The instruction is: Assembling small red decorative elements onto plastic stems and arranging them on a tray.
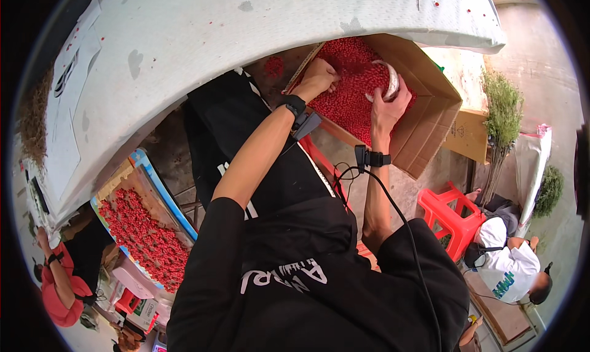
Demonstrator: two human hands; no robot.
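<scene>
Red berries (350,103) fill the cardboard box (424,75) ahead! The right hand (391,103) has its grip clamped on a white curved-rim container (393,80) among them; the left hand (318,77) curls over the berries, and whether its grip closes on any, I can't tell. The cloth-covered surface (246,29) crowds the box's far edge, a black trouser leg (215,115) hems the left, cardboard walls (433,128) rise right. A black cable (409,223) trails near the right forearm (375,198). Grey floor (447,165) shows between box and red stool (455,220).

A head-worn wide fisheye looks steeply down at the nearby hands (388,110).
</scene>
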